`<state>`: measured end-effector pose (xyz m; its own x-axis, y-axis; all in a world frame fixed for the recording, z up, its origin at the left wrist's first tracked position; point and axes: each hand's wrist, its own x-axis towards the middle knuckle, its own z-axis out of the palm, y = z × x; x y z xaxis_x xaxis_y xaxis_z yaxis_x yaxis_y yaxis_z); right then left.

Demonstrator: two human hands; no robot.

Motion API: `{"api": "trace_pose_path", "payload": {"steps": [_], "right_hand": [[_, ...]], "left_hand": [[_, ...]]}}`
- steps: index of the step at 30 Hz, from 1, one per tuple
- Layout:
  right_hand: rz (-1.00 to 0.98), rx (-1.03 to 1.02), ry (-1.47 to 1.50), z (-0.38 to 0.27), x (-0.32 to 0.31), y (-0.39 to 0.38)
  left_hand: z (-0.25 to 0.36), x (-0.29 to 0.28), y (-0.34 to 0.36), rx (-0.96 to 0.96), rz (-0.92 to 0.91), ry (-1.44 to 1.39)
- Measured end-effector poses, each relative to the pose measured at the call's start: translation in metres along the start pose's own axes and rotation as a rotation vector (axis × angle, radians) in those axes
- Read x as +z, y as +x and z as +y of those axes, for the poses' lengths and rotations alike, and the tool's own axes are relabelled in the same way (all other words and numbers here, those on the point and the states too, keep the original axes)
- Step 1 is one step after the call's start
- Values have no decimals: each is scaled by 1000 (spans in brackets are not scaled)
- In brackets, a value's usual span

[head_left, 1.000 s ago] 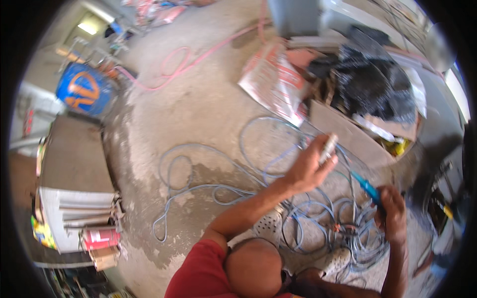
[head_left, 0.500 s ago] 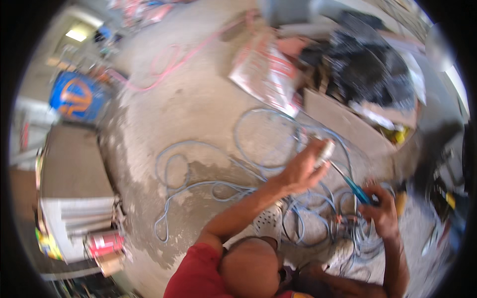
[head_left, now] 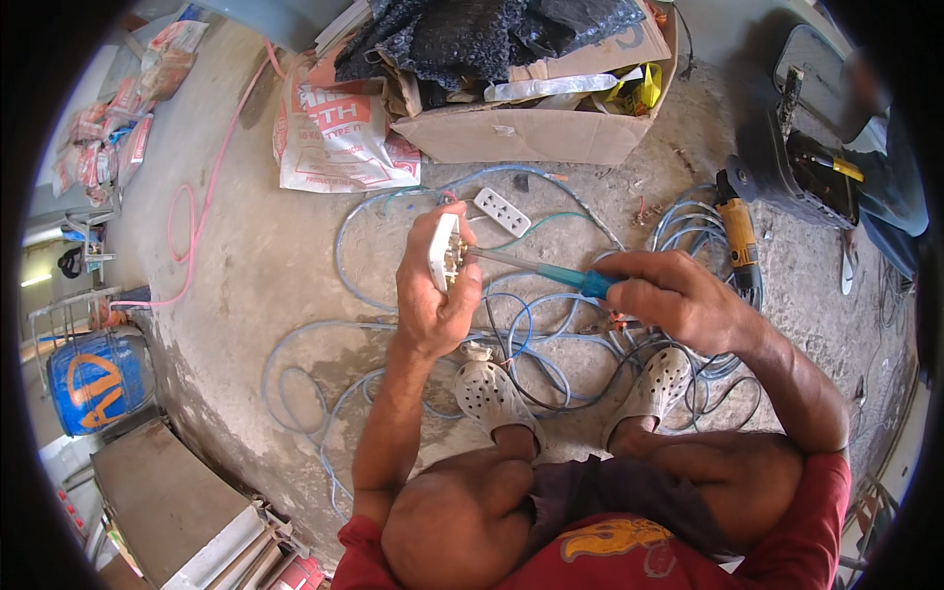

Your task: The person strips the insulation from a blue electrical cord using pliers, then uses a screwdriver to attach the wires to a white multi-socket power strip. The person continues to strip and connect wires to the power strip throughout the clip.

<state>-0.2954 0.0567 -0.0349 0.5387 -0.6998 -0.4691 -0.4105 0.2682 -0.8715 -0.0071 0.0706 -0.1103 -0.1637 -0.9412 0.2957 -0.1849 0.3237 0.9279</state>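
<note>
- Head view, surroundings: I see a concrete floor (head_left: 236,246), with a cardboard box (head_left: 551,136) at the top centre of the frame and a coil of cable (head_left: 678,214) right of centre.
- Head view, left hand (head_left: 425,300): fingers and thumb are closed around a white socket block (head_left: 440,254), left of the frame's centre. I read its long axis as roughly vertical in the frame, its open side with brass-coloured parts facing right.
- Head view, right hand (head_left: 683,300): fingers are curled closed on the blue handle of a screwdriver (head_left: 572,280), right of centre.
- Head view, key relation: from the right hand, the block lies left and slightly higher. The screwdriver's long axis crosses the frame, rising gently leftward, so its shaft meets the block's axis nearly square. The tip is at the open side; I cannot confirm contact. The left hand is nearer the tip.
- Head view, adjacent: a second socket strip (head_left: 502,211) lies on the floor, just beyond the block.
</note>
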Motion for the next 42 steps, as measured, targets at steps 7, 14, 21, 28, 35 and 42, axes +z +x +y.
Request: {"api": "trace_pose_path", "payload": {"steps": [7, 14, 21, 28, 35, 42], "right_hand": [[68, -155, -258, 5, 2, -1], [-36, -187, -364, 25, -3, 5], [-21, -57, -291, 32, -2, 5], [-17, -71, -450, 27, 4, 11], [-218, -17, -245, 39, -1, 22], [-71, -179, -368, 42, 5, 14]], "left_hand": [[7, 6, 6, 2, -22, 27], [-9, 7, -18, -119, -38, 103], [-19, 16, -19, -88, -96, 47], [-5, 20, -17, -122, -103, -10], [-6, 22, -23, -162, -164, -13], [-14, 33, -31, -128, -136, -27]]}}
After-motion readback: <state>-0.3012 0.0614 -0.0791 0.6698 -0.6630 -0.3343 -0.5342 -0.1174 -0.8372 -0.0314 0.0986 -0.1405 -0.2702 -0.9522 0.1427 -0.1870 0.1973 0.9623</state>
